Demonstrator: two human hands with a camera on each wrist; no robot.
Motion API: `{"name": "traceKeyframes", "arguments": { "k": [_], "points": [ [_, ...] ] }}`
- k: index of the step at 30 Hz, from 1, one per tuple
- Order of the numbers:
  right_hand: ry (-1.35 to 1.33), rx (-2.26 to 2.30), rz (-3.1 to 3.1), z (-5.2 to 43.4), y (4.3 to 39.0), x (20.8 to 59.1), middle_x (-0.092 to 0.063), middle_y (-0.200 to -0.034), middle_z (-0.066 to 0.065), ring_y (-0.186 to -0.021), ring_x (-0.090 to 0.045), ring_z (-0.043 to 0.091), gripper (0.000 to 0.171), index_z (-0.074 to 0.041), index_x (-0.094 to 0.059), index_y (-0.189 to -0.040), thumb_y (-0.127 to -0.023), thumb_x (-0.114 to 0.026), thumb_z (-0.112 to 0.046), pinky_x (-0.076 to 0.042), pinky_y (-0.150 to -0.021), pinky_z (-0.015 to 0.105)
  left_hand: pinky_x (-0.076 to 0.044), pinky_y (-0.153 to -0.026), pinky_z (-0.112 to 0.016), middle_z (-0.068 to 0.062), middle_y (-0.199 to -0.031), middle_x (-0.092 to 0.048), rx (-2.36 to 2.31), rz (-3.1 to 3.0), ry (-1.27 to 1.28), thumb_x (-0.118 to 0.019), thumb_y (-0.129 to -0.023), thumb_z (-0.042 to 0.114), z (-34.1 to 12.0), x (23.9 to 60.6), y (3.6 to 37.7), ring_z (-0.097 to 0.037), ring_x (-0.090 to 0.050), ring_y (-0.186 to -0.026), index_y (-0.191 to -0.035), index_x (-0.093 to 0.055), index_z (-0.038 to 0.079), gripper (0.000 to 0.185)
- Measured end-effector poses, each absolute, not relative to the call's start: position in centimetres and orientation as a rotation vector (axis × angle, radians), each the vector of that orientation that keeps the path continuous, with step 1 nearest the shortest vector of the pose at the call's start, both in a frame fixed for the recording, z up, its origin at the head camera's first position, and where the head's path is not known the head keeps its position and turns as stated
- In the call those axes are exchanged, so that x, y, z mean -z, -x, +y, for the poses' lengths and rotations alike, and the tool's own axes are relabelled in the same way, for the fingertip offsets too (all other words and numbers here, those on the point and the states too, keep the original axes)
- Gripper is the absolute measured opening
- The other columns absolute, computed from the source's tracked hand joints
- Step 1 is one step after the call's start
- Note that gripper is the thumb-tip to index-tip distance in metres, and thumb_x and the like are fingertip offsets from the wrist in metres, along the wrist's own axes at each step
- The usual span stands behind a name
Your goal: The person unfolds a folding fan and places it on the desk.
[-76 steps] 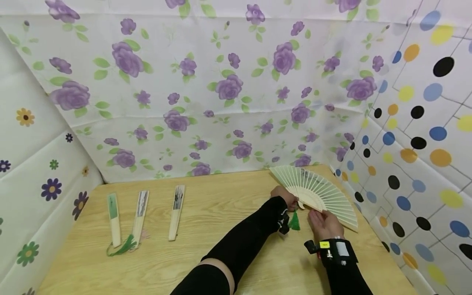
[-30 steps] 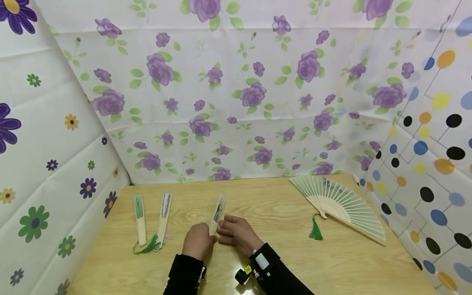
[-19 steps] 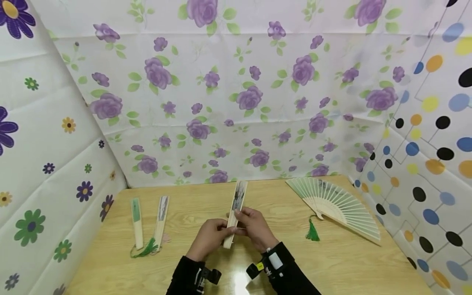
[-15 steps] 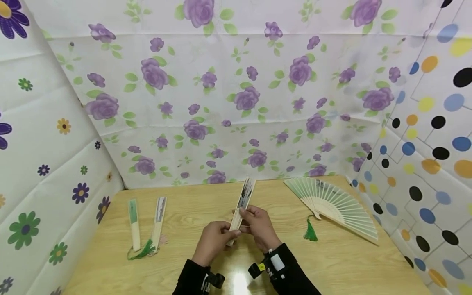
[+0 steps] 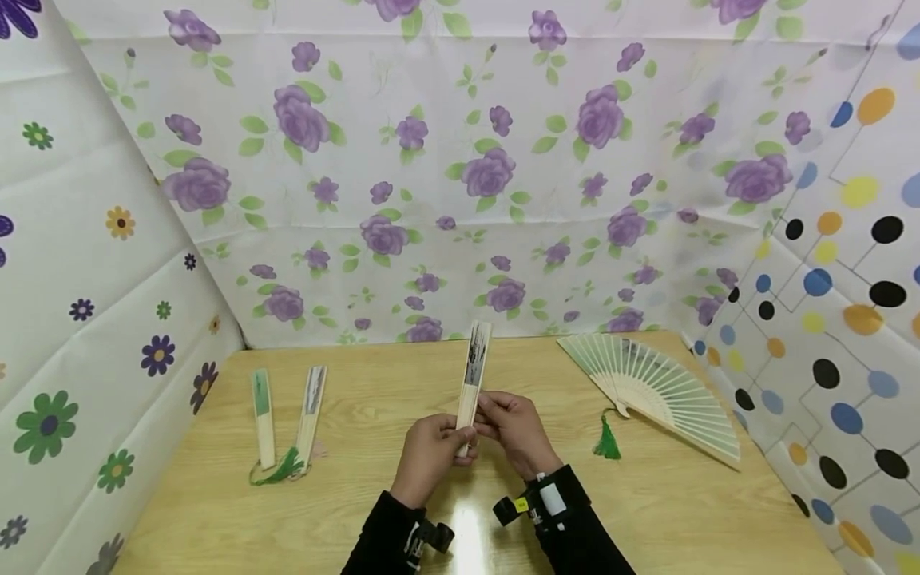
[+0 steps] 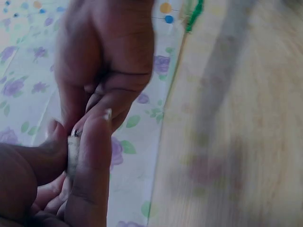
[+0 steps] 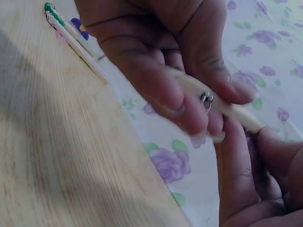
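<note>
A folded hand fan (image 5: 473, 375) with a pale ribbed lower part and a dark-and-white printed upper part stands tilted up between both hands. My left hand (image 5: 427, 455) grips its lower end between thumb and fingers; the right wrist view shows a small metal ring (image 7: 207, 98) at that end. Higher up, my right hand (image 5: 521, 431) pinches the fan's right edge with thumb and fingers. In the left wrist view the fan's end (image 6: 72, 153) shows between my left thumb and fingers, and most of it is hidden.
An open pale green fan (image 5: 657, 399) with a green tassel (image 5: 607, 438) lies on the table's right. To the left lie two folded fans, one green-topped (image 5: 263, 419) and one grey-printed (image 5: 311, 415), with a green tassel (image 5: 283, 467). Patterned cloth walls enclose the wooden table (image 5: 388, 375).
Both hands have left the spread fan on the right. The folded fan has been lifted off the table and brought up between the hands, which now hold it more upright.
</note>
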State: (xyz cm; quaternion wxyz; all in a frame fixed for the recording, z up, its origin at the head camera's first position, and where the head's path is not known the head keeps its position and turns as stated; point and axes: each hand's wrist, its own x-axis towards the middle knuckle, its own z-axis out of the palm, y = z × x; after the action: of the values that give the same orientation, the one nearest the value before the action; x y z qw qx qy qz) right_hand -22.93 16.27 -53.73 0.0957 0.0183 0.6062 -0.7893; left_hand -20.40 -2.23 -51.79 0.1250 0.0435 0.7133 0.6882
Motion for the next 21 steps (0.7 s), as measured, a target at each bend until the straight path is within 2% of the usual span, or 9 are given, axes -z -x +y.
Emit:
{"name": "traceKeyframes", "arguments": {
  "k": [4,11,17,21],
  "points": [
    [-0.055,2.330,1.818,16.34,23.00,53.74,-0.084,-0.100,-0.004,-0.091,-0.081,0.008,0.035,0.011,-0.072,-0.142,-0.119,-0.061,-0.014,-0.071,-0.088,0.023,-0.073,-0.076,-0.030,-0.027,-0.096,-0.084,-1.993,2.071,-0.144,-0.073,-0.110,0.003,-2.28,51.96,20.56,-0.018,-0.082,-0.080,-0.111,-0.077,-0.014,0.017],
    [-0.057,2.348,1.860,16.37,23.18,53.58,-0.083,-0.101,-0.003,-0.090,-0.082,0.010,0.033,0.010,-0.075,-0.137,-0.118,-0.065,-0.015,-0.072,-0.088,0.027,-0.071,-0.077,-0.031,-0.016,-0.093,-0.084,-1.875,2.233,-0.211,-0.077,-0.109,0.011,-2.57,52.19,20.52,-0.014,-0.079,-0.084,-0.113,-0.082,-0.006,0.018],
    [0.022,2.298,1.848,16.68,23.18,53.82,-0.085,-0.112,-0.004,-0.101,-0.083,0.009,0.039,0.010,-0.070,-0.146,-0.118,-0.065,-0.016,-0.071,-0.093,0.027,-0.073,-0.077,-0.032,-0.016,-0.090,-0.083,-1.904,2.124,-0.197,-0.072,-0.110,0.001,-2.54,52.21,20.53,-0.014,-0.079,-0.081,-0.117,-0.077,-0.016,0.019],
    [0.045,2.304,1.863,16.79,23.02,53.94,-0.084,-0.110,-0.004,-0.098,-0.083,0.008,0.038,0.014,-0.071,-0.141,-0.118,-0.064,-0.015,-0.071,-0.091,0.025,-0.074,-0.078,-0.034,-0.023,-0.095,-0.083,-1.909,2.084,-0.204,-0.069,-0.111,-0.001,-2.44,52.21,20.48,-0.014,-0.080,-0.082,-0.123,-0.074,-0.018,0.022]
  ]
}}
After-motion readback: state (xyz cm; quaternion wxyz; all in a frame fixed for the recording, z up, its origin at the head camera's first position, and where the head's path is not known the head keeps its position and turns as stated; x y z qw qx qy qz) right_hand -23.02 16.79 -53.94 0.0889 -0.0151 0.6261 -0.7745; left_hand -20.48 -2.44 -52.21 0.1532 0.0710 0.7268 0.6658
